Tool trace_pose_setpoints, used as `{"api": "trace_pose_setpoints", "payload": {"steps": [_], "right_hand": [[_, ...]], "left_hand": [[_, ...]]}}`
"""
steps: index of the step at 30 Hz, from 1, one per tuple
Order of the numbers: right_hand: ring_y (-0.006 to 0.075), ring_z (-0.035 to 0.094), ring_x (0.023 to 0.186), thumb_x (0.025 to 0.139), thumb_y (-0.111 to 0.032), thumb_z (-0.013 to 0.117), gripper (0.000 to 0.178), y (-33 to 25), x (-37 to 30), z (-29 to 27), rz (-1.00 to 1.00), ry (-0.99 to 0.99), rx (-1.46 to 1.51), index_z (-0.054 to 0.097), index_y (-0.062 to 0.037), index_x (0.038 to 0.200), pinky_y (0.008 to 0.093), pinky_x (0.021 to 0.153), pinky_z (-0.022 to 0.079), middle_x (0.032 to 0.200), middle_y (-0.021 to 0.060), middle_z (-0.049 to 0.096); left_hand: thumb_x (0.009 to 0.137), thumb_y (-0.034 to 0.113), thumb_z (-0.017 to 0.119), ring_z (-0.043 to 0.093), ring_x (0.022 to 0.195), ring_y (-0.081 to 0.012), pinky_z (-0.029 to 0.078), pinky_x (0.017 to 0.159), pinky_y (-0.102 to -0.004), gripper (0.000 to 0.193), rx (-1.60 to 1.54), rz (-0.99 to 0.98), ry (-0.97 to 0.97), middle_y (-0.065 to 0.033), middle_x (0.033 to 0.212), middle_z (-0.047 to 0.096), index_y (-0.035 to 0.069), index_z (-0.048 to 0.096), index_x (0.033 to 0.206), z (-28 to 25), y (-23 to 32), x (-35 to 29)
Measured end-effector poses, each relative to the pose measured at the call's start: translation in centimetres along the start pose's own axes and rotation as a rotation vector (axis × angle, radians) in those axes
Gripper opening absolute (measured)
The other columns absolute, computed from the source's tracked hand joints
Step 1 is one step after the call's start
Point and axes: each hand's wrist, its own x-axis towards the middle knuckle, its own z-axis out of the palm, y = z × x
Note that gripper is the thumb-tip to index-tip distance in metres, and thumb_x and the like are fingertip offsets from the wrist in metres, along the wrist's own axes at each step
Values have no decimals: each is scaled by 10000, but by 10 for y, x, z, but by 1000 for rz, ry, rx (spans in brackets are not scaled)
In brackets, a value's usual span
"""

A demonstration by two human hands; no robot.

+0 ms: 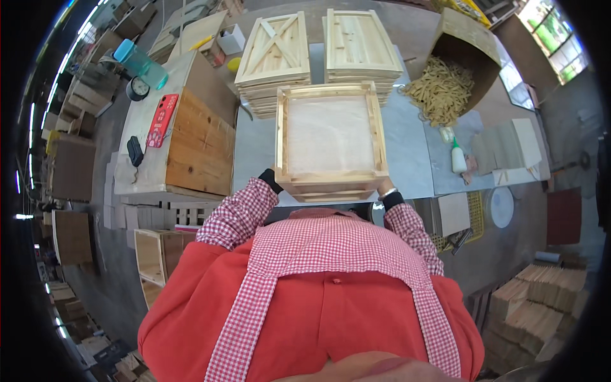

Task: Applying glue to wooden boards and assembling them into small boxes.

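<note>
A shallow pale wooden box (331,174) sits in front of my body at the near edge of the grey table (258,143). Its framed rim surrounds a light, flat panel. My right hand (386,186) grips the near right corner, with a bracelet and black cuff at the wrist. Only a sliver of my left hand (274,170) shows at the near left side, most of it hidden by the box and a dark cuff. The fingers of both hands are largely out of sight. Behind the box stand two stacks of slatted panels: an X-braced stack (272,48) and a plain-faced stack (359,46).
At right, a tipped carton (468,38) spills tan rubber bands (442,89). A white glue bottle (457,158) and grey sheets (503,145) lie nearby. On the left, a wooden chest (200,140) carries a red phone (163,120) and a teal water bottle (141,63).
</note>
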Motion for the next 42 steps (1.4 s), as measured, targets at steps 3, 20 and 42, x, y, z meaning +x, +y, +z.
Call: {"api": "trace_pose_setpoints", "payload": {"steps": [3, 20, 42], "right_hand": [[251, 590, 878, 862, -192, 557, 377, 14, -27, -9, -519, 206, 89, 517, 2, 1183, 355, 770, 478, 1026, 162, 636], [173, 511, 1129, 1005, -433, 282, 577, -140, -101, -51, -420, 604, 681, 402, 10, 1355, 294, 996, 355, 1301, 99, 505], [243, 629, 862, 835, -91, 604, 186, -250, -50, -1, -968, 446, -462, 674, -44, 1001, 349, 761, 482, 926, 143, 642]], "left_hand": [[939, 439, 441, 517, 1152, -265, 434, 977, -410, 600, -106, -98, -259, -177, 1301, 497, 25, 370, 1367, 18, -5, 26], [988, 440, 336, 506, 1158, -182, 413, 980, -350, 535, 272, 207, -242, -88, 1281, 523, 22, 447, 1304, 285, 108, -12], [937, 162, 501, 595, 944, -143, 466, 827, -291, 271, 416, 394, 370, -68, 1068, 636, -1, 595, 1132, 198, 105, -78]]}}
